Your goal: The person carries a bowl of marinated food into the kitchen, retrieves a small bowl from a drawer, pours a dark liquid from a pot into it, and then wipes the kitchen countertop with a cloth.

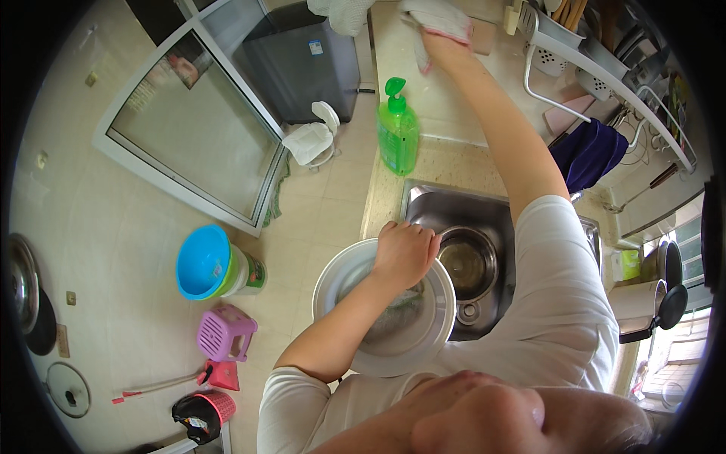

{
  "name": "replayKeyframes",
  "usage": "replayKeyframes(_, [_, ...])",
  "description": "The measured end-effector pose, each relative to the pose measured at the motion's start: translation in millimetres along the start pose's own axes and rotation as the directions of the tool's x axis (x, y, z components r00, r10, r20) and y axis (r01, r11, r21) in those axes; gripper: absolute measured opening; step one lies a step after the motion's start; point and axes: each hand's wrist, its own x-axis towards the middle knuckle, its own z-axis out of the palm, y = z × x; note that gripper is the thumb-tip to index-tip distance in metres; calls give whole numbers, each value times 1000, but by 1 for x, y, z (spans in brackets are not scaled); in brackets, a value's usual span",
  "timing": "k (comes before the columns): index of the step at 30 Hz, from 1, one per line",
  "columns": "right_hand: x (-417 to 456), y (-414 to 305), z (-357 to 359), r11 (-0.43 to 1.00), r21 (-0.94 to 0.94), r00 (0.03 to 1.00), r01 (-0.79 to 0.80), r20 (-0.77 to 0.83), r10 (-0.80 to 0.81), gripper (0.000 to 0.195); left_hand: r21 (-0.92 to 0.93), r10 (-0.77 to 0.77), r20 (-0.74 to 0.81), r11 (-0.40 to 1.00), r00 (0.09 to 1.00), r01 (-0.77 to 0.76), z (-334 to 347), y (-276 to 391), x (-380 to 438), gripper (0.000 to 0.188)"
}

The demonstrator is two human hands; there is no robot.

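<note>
My left hand [405,255] is closed over the far rim of a round pale basin [445,335], held close against my body at the sink's left edge. Inside the basin lies something clear and greenish, partly hidden by my forearm. My right hand [441,44] reaches far over the counter and holds a white cloth [431,11] with pink edging, which covers most of the fingers. A green pump soap bottle [399,139] stands on the counter between the hands. A round metal pot [492,255] with liquid in it sits in the steel sink [454,198].
A dish rack [612,65] with a dark blue cloth [590,150] hangs at the right. On the floor at left are a blue basin [201,261], a purple stool [218,335] and a red dustpan [224,374]. A framed glass door [193,130] stands at upper left.
</note>
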Motion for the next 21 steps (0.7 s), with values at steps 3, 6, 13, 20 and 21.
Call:
replayKeyframes(3, [-6, -4, -45, 926, -371, 971, -70, 187, 148, 34, -8, -15, 7, 1000, 1000, 15, 2, 2, 0, 24])
replayKeyframes(6, [-30, 52, -39, 942, -327, 991, -73, -126, 33, 30, -16, -12, 48, 1000, 999, 13, 5, 6, 5, 26])
replayKeyframes(13, [-15, -11, -30, 924, -383, 984, 20, 170, 50, 37, 17, -35, 43, 999, 998, 34, 8, 1, 3, 28])
replayKeyframes(20, [-46, 111, 38, 998, 49, 980, -45, -191, 53, 35, -17, -8, -3, 1000, 1000, 8, 2, 3, 2, 27])
replayKeyframes(21, [-54, 125, 36, 984, 174, 991, -50, -112, 70, 34, -33, 1, -18, 999, 1000, -1, 3, 4, 2, 27])
